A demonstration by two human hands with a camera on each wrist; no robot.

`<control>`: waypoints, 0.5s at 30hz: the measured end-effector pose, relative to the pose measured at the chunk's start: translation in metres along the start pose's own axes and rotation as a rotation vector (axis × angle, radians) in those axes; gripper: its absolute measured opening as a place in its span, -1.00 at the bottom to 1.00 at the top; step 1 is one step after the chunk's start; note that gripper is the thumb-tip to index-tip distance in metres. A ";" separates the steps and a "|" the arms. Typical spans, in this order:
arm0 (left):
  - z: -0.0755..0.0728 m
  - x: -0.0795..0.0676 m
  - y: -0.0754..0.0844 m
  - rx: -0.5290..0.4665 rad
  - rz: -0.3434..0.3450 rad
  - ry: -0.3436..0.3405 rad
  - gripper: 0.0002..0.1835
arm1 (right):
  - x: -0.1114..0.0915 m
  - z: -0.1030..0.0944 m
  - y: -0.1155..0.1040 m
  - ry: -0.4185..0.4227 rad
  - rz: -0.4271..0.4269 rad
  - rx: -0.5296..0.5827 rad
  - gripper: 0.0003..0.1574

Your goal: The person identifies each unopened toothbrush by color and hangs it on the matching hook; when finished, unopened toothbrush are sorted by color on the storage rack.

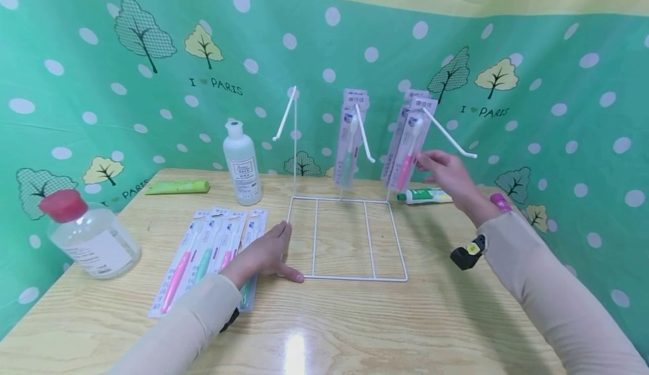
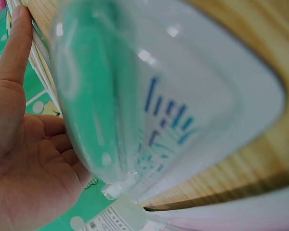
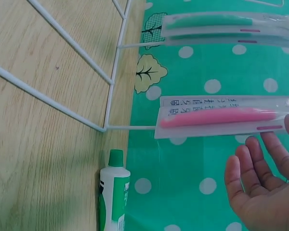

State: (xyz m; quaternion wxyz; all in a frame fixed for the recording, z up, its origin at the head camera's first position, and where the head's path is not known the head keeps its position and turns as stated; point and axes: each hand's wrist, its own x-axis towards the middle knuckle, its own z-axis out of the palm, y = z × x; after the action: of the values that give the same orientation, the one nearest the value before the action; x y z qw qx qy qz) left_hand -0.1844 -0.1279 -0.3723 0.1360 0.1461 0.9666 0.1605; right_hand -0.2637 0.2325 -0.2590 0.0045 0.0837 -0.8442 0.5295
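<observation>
A white wire display rack (image 1: 343,278) stands on the table with three hooks at its back. My left hand (image 1: 266,251) rests at the rack's left front corner, thumb stretched along the front; in the left wrist view its fingers look relaxed. My right hand (image 1: 448,175) pinches the right edge of a packaged pink toothbrush (image 1: 408,161) on the right hook, with another pack behind it. Packs with a green toothbrush (image 1: 347,166) hang on the middle hook. The left hook (image 1: 285,115) is bare. In the right wrist view, thumb and index finger meet the pink toothbrush's pack (image 3: 207,118).
Several packaged toothbrushes (image 1: 174,282) lie left of the rack, partly under my left forearm. Nearby stand a clear bottle with red cap (image 1: 96,240) and a white bottle (image 1: 242,164). A green tube (image 1: 177,187) lies back left, a green-white tube (image 1: 428,195) behind right.
</observation>
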 end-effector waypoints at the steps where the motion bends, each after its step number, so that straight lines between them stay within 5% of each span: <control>1: 0.000 0.000 0.000 -0.001 -0.001 0.000 0.36 | -0.001 -0.001 0.001 0.002 0.002 -0.015 -0.28; 15: 0.000 0.000 0.000 -0.009 0.002 -0.002 0.37 | -0.030 -0.012 0.020 -0.053 -0.004 -0.221 -0.35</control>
State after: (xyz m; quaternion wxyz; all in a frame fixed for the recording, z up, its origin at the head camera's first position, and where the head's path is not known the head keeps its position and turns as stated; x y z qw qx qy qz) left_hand -0.1842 -0.1278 -0.3716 0.1373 0.1468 0.9656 0.1650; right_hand -0.2384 0.2558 -0.2746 -0.0077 0.0983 -0.8970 0.4308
